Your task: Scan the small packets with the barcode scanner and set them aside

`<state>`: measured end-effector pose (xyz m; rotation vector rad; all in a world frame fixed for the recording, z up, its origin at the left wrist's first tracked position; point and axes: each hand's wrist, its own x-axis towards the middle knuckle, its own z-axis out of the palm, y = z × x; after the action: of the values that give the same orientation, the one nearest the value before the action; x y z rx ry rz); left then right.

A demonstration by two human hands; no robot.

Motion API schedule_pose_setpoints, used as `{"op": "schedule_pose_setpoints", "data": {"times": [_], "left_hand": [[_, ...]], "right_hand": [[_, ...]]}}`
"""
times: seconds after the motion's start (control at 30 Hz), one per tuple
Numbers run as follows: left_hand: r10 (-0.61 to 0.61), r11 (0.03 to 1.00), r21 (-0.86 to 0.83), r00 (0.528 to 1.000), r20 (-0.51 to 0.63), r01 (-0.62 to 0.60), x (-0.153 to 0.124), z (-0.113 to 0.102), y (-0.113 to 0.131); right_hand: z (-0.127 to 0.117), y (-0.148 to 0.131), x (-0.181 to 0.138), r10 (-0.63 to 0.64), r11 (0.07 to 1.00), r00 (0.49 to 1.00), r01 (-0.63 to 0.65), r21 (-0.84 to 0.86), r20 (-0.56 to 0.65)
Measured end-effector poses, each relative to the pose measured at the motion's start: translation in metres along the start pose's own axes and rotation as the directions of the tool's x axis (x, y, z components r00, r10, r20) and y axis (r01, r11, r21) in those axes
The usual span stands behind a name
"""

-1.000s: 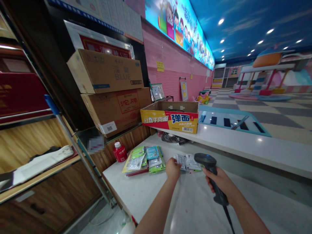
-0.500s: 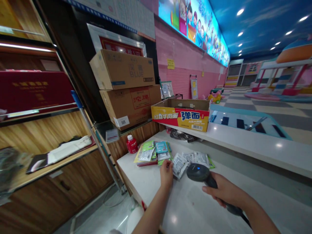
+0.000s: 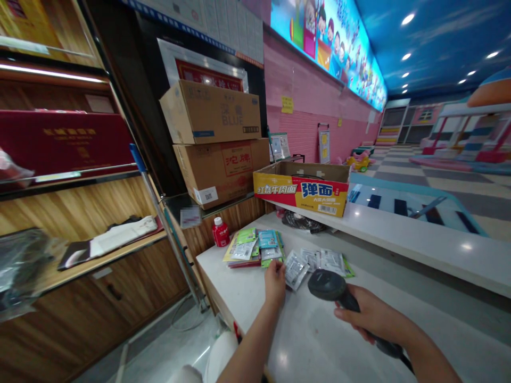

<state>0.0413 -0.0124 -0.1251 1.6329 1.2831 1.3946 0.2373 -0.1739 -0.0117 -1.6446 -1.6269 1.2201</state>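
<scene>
My right hand [image 3: 369, 314] is wrapped round the handle of a dark grey barcode scanner [image 3: 327, 285]. The scanner's head points left over the white counter, above the near edge of the packets. My left hand [image 3: 275, 284] rests at the left edge of a silver packet [image 3: 296, 269], its fingers closed in a pinch there; the fingertips are partly hidden. More silver packets [image 3: 330, 260] lie just to the right, one with a green edge. Beyond my left hand is a pile of green, blue and silver packets [image 3: 268, 239].
A red bottle with a white cap [image 3: 220, 233] stands left of the pile. An open noodle carton [image 3: 301, 189] sits on the raised ledge [image 3: 407, 234]. Two stacked cardboard boxes [image 3: 221, 173] are behind. A pole [image 3: 159, 213] leans by the wooden shelves at left.
The view has turned slightly left, so the scene sits further right. A blue light on the scanner's head no longer shows. Both hands keep nearly the same place on the counter.
</scene>
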Motion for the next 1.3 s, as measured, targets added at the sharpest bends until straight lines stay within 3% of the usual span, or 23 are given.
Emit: {"op": "schedule_pose_setpoints", "data": {"times": [0.23,0.37,0.5,0.7,0.8,0.9,1.03,1.17,1.3], "left_hand": [[-0.026,0.987,-0.160,0.999,-0.034,0.020,-0.004,-0.004,0.001],[-0.137,0.945,-0.303,0.990,-0.017,0.126,-0.007,-0.011,0.003],[-0.150,0.928,-0.349,0.988,-0.018,0.135,0.006,-0.023,0.013],[0.102,0.995,0.016,0.973,-0.207,-0.101,0.059,-0.058,0.028],[0.146,0.969,0.229,0.968,-0.207,-0.097,0.085,-0.074,0.028],[0.112,0.931,0.361,0.982,-0.154,-0.050,0.102,-0.084,0.025],[0.084,0.845,0.534,0.993,-0.082,-0.027,0.107,-0.089,0.024],[0.137,0.676,0.733,0.990,-0.029,-0.072,0.099,-0.090,0.025],[0.096,0.613,0.788,0.995,0.001,-0.060,0.093,-0.090,0.027]], "right_hand": [[0.000,-0.001,0.005,-0.004,0.998,0.991,0.013,0.063,-0.137],[-0.002,0.001,0.007,0.031,0.991,0.979,-0.004,0.132,-0.203],[-0.002,0.004,0.008,0.035,0.983,0.968,0.011,0.183,-0.247],[0.000,0.011,0.013,0.074,0.977,0.956,-0.012,0.215,-0.284],[0.000,0.015,0.015,0.065,0.977,0.952,-0.001,0.211,-0.299],[-0.001,0.016,0.016,0.067,0.980,0.948,-0.004,0.197,-0.312],[-0.002,0.017,0.016,0.094,0.980,0.945,-0.033,0.196,-0.313],[-0.003,0.020,0.016,0.105,0.979,0.945,-0.044,0.197,-0.311],[-0.006,0.022,0.016,0.109,0.979,0.948,-0.052,0.195,-0.298]]}}
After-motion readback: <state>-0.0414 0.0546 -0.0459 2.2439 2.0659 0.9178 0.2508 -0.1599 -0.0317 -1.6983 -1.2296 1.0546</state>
